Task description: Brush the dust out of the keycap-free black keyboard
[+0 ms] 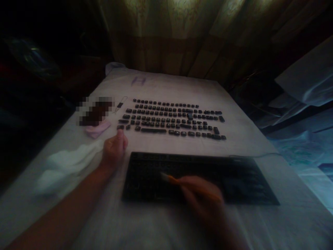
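Note:
A paintbrush (179, 181) with an orange handle and pale bristles is in my right hand (204, 198), whose fingers are closed round it. Its tip is over the left half of a black keyboard base (239, 184), which has no keycaps on it. Just beyond the base, rows of loose black keycaps (162, 119) are laid out in keyboard order. My left hand (114, 147) rests as a fist on the cloth, left of the base, its thumb close to a corner keycap (120, 127). Anything inside that fist is hidden. The brush and right hand are blurred.
White cloth (177, 88) covers the table. At left lie a crumpled white cloth (70, 161), a pink cloth (97, 129) under a pixelated patch, and a wire tool with a dark grip (120, 105). A cable (265, 155) runs right from the base. Curtains (169, 38) hang behind.

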A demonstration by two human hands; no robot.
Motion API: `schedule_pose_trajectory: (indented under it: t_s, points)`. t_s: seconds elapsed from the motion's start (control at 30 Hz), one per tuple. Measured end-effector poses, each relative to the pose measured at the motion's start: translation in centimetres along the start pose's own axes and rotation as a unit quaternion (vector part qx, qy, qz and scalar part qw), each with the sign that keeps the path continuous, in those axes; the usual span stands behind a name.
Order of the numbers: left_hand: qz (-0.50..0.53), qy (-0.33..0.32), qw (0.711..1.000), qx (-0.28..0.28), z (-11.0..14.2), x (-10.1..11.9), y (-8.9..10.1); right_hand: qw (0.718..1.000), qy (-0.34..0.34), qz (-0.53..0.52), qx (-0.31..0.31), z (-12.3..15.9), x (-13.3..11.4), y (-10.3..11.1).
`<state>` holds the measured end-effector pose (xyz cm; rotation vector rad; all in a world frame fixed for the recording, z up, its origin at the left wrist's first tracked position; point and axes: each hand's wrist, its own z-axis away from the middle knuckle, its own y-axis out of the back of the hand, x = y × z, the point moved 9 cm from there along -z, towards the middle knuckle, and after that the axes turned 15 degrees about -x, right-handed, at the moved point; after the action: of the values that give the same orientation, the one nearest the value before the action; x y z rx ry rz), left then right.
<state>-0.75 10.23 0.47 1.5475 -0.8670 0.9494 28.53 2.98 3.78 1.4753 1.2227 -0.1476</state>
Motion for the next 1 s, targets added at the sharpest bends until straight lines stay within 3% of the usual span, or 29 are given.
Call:
schedule_pose_trajectory:
  t_s: [0.33,0.7,1.0]
  points:
    - [0.021,0.003,0.998,-0.053,0.2,0.1,-0.9,0.998,0.047,0.004,-0.028,-0.7,-1.7,-0.1]
    - [0.028,0.014,0.997,-0.071,0.1,-0.2,-1.2,1.0,0.026,0.017,-0.003,-0.4,-1.4,0.8]
    - [0.021,0.016,0.996,-0.091,0.2,0.0,-1.7,0.999,0.035,0.032,-0.022,-0.6,-1.5,0.1]
